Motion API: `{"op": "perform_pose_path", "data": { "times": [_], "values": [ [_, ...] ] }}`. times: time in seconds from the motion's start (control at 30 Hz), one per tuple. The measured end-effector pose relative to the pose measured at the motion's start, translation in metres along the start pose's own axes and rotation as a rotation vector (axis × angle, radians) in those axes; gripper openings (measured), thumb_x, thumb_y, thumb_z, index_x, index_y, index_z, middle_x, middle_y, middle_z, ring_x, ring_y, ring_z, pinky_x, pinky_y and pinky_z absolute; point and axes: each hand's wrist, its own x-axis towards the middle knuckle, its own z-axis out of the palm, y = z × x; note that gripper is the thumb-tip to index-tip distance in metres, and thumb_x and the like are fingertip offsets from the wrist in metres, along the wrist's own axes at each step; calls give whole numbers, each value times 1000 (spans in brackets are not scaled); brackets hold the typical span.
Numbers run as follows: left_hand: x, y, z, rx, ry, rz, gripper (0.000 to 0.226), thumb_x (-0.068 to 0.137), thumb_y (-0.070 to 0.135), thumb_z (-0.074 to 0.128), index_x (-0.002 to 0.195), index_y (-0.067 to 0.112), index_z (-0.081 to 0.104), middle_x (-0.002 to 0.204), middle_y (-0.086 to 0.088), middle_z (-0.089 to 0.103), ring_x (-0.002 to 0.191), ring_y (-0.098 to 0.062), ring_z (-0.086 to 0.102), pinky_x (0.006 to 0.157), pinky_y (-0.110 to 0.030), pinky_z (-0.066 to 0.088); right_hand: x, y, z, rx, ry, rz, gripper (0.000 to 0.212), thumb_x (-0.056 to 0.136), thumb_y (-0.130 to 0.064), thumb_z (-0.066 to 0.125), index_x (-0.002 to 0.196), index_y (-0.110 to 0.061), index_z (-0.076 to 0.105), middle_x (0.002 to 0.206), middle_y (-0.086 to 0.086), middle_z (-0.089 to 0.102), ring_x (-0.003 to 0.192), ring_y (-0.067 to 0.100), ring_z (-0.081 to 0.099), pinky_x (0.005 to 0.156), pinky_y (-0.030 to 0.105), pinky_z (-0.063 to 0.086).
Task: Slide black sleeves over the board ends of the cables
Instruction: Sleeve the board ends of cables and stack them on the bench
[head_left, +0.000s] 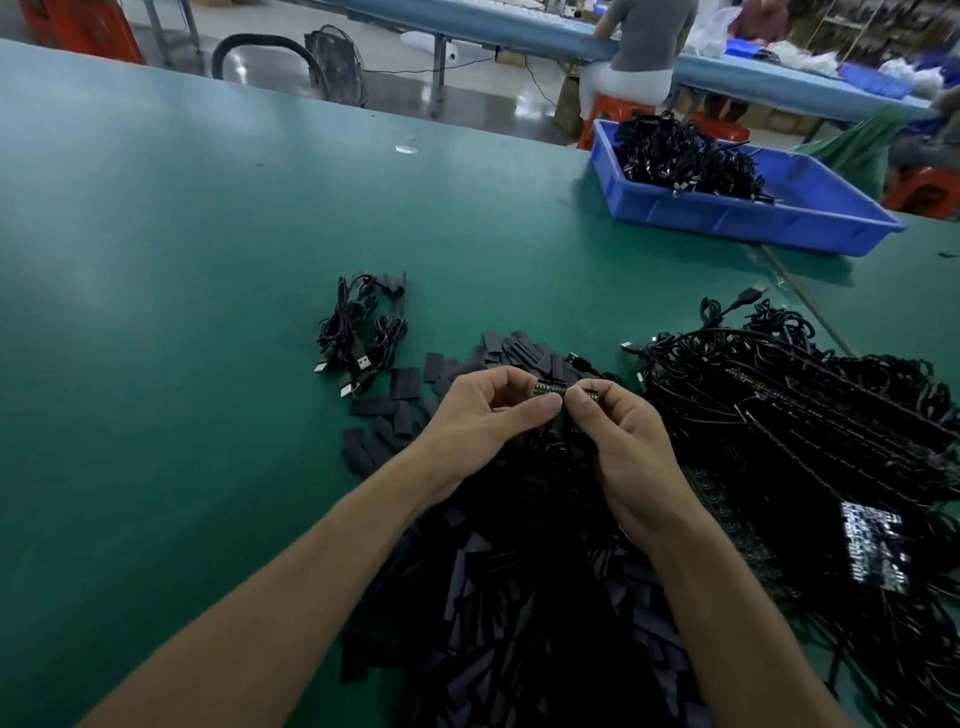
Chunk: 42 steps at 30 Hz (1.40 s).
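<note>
My left hand (485, 410) and my right hand (615, 431) meet above the green table (182, 312). Together they pinch a small circuit board (551, 389) at a cable's end, thumbs pressed near its middle. Its cable drops out of sight below the hands. A large heap of flat black sleeves (509, 597) spreads under my forearms. More loose sleeves (400, 410) lie scattered to the left. I cannot tell whether a sleeve sits on the held board.
A big pile of black cables with boards (810, 426) fills the right side. A small bundle of USB cables (363, 327) lies ahead left. A blue bin (737, 213) holding cables stands far right. People sit at another bench beyond the table edge.
</note>
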Motion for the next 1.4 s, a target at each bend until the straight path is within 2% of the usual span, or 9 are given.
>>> {"op": "perform_pose_path", "data": {
  "times": [0.17, 0.4, 0.6, 0.73, 0.87, 0.93, 1.03, 1.23, 1.4],
  "values": [
    [1, 2, -3, -121, -44, -72, 24, 66, 29, 82, 78, 13, 69, 72, 2, 66, 67, -9, 60, 70, -21, 54, 0, -3, -2, 48, -51, 5, 16, 85, -24, 63, 88, -9, 68, 80, 8, 70, 71, 15, 66, 66, 26, 58],
    [3, 0, -1, -297, -135, -154, 6, 71, 22, 79, 70, 18, 74, 73, -2, 69, 67, -14, 63, 73, -27, 55, -4, -7, -5, 67, -111, 35, 17, 88, -24, 63, 90, -8, 70, 84, 11, 71, 75, 17, 67, 71, 27, 60],
    [2, 0, 5, -140, 74, -5, 13, 60, 23, 85, 65, 18, 74, 69, 0, 72, 63, -10, 67, 63, -21, 56, -2, -14, -9, -326, -10, -150, 14, 98, -16, 63, 91, -23, 73, 86, 2, 76, 80, 13, 71, 71, 23, 56],
    [1, 1, 5, -29, 136, 85, 26, 58, 27, 87, 74, 15, 70, 68, 3, 69, 64, -10, 64, 66, -21, 57, -4, -11, -4, -239, 15, -146, 13, 95, -22, 67, 87, -27, 76, 86, 3, 74, 82, 16, 69, 80, 35, 55],
    [0, 1, 5, -58, 97, 61, 23, 60, 24, 86, 72, 16, 68, 66, 4, 66, 61, -7, 59, 63, -17, 53, -6, -8, -2, -99, -25, -80, 14, 87, -34, 69, 86, -22, 76, 90, 9, 73, 87, 21, 66, 89, 41, 53],
    [-1, 0, 5, -73, 70, 41, 21, 62, 23, 86, 70, 17, 68, 65, 5, 64, 59, -6, 57, 60, -15, 50, -8, -9, -3, -78, -63, -72, 19, 84, -40, 72, 84, -20, 75, 89, 9, 73, 86, 21, 67, 85, 37, 55],
    [-2, 0, 4, -124, 9, 4, 17, 62, 19, 85, 69, 19, 70, 66, 5, 66, 59, -5, 58, 59, -15, 50, -10, -11, -3, -56, -111, -61, 16, 87, -32, 69, 82, -18, 76, 85, 8, 74, 80, 18, 70, 75, 28, 58],
    [-2, 5, 5, -225, -91, -90, 11, 61, 22, 85, 65, 21, 74, 67, 4, 69, 58, -5, 63, 57, -18, 52, -9, -11, -1, 23, -102, -16, 18, 85, -27, 64, 79, -16, 76, 83, 10, 73, 76, 18, 69, 71, 28, 59],
    [-4, 7, 10, -368, -181, -103, 7, 68, 19, 80, 68, 18, 73, 71, 1, 69, 65, -10, 63, 70, -23, 54, -10, -16, -5, 107, -110, 38, 15, 84, -23, 65, 78, -16, 76, 74, 7, 71, 64, 13, 67, 62, 25, 58]
  ]
}}
